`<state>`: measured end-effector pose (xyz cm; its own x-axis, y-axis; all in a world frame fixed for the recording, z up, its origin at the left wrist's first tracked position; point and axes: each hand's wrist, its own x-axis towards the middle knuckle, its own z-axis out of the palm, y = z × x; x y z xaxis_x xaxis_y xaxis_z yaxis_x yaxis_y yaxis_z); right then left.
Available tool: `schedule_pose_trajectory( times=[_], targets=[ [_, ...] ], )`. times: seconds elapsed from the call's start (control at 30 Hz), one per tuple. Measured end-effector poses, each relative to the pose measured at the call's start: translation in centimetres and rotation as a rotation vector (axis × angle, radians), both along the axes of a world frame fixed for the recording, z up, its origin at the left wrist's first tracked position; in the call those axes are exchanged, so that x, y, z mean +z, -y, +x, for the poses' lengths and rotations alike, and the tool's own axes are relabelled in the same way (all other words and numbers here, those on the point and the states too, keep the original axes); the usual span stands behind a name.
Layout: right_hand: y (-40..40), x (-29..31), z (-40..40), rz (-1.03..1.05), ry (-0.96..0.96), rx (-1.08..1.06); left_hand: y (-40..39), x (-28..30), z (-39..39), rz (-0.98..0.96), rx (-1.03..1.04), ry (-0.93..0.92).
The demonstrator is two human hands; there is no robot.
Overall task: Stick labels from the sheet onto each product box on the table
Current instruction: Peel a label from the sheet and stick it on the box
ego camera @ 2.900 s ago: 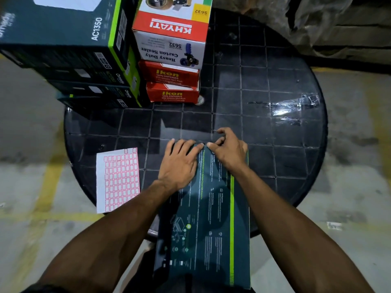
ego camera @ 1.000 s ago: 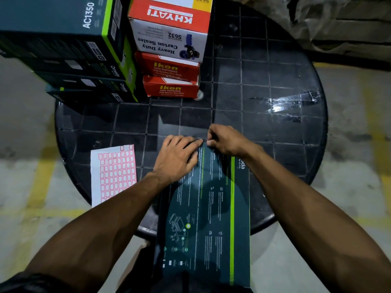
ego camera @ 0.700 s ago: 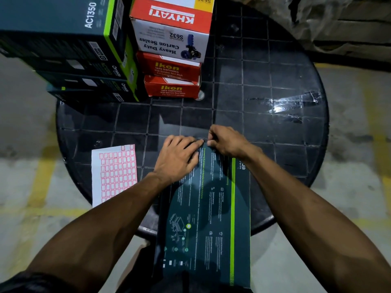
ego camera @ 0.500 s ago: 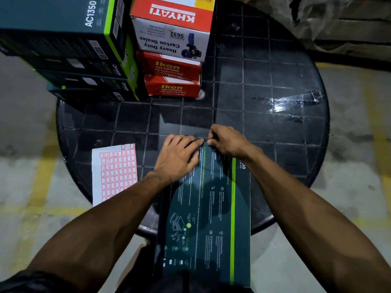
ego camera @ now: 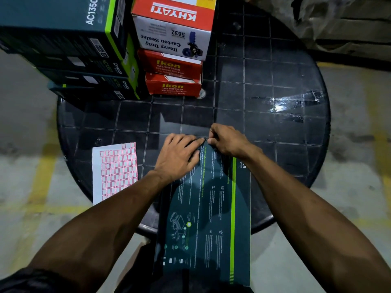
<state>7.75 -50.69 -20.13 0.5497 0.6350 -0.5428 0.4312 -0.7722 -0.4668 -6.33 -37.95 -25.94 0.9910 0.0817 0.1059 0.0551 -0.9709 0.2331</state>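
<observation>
A long dark teal box with a green stripe lies flat in front of me, its near end hanging past the edge of the round black table. My left hand lies flat on the box's far left corner and holds it down. My right hand is curled at the far edge, fingertips pinched against the box right beside my left fingertips. Whatever is under those fingertips is hidden. The white label sheet, with rows of red-framed labels, lies on the table to the left of my left hand.
At the back left stands a stack of teal boxes marked AC1350. Beside it a red-and-white Khyati carton sealer box sits on two red Ikon tape dispenser boxes. A shiny clear film patch lies at the right. Plastic-wrapped goods sit behind.
Both hands have stayed at the box's far edge. Since the earliest frame my right fingers have curled tighter and the view has shifted a little.
</observation>
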Motion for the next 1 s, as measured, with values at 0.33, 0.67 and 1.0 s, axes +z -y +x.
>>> schedule_pose_trajectory(
  times=[0.33,0.67,1.0],
  targets=[
    [-0.3,0.4,-0.5,-0.032,0.123,0.089,0.1,0.3,0.0,-0.011,0.008,-0.019],
    [-0.2,0.1,-1.0,-0.006,0.057,-0.077,0.1,0.6,0.0,-0.017,0.031,-0.100],
    [0.8,-0.8,1.2,0.187,-0.228,-0.313,0.2,0.7,-0.1,-0.032,0.029,-0.073]
  ],
)
